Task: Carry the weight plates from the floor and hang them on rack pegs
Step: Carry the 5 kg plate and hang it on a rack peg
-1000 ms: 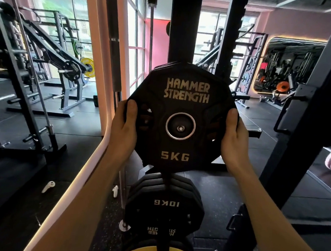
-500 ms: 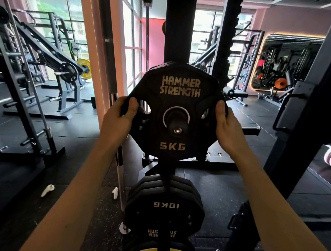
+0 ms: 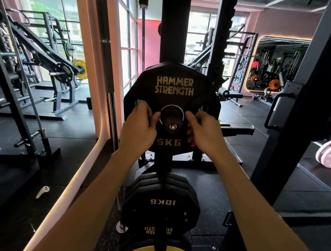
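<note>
The 5 kg plate [image 3: 173,87] is seen hung on the rack peg [image 3: 173,124], which passes through its centre hole. The left hand [image 3: 139,127] and right hand [image 3: 203,132] are pressed against its face on either side of the peg, fingers loosely curled. A 10 kg plate [image 3: 162,202] is hung below it.

Single head-worn view, facing forward and slightly down, close to rack upright [image 3: 173,38]
</note>
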The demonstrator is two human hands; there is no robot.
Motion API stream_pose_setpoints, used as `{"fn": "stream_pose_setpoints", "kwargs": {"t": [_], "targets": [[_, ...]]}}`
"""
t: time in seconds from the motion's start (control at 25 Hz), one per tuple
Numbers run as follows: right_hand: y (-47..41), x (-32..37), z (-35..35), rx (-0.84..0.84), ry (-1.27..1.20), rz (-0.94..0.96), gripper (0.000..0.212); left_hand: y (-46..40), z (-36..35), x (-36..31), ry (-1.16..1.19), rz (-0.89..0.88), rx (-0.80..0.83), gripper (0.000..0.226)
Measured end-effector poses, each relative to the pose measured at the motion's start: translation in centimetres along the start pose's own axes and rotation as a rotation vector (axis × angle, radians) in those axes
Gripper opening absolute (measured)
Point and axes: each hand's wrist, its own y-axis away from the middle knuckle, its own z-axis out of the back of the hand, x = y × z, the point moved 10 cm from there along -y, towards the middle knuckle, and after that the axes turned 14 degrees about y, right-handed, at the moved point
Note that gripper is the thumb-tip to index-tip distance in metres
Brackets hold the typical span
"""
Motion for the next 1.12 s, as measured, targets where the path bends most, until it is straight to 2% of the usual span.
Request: {"fn": "stream_pose_setpoints", "kwargs": {"t": [0.2, 0.48, 0.6, 0.72, 0.8, 1.0, 1.12], "targets": [[-1.4, -0.9, -0.6, -0.075, -0.081, -0.029, 0.036, -1.1, -0.5, 0.1, -0.072, -0.090, -0.063, 0.020], [-3.3, -1.0, -1.0, -0.102, -0.011, -0.022, 0.040, -2.7, -1.5, 0.9, -0.143, -0.039, -0.122, 0.021], [-2.9, -0.7, -0.9, -0.053, 0.006, -0.049, 0.039, -2.7, -1.4, 0.7, -0.145, -0.012, -0.063, 0.019], [-2.3, 0.8, -0.3, 0.080, -0.020, -0.067, 0.035, -3.1, -0.9, 0.1, -0.109, 0.026, 0.093, 0.018], [-2.7, 4.4, 2.6, 0.084, -0.047, -0.008, 0.034, -4.6, 1.4, -3.4, -0.066, -0.041, 0.084, 0.018], [-6.2, 17.1, 14.7, -0.105, -0.058, 0.215, 0.035, -12.2, 11.0, -17.5, 0.052, -0.315, -0.126, 0.029], [-7.9, 22.4, 20.2, -0.193, -0.042, 0.297, 0.030, -16.7, 14.0, -22.5, 0.005, -0.342, -0.146, 0.033]]}}
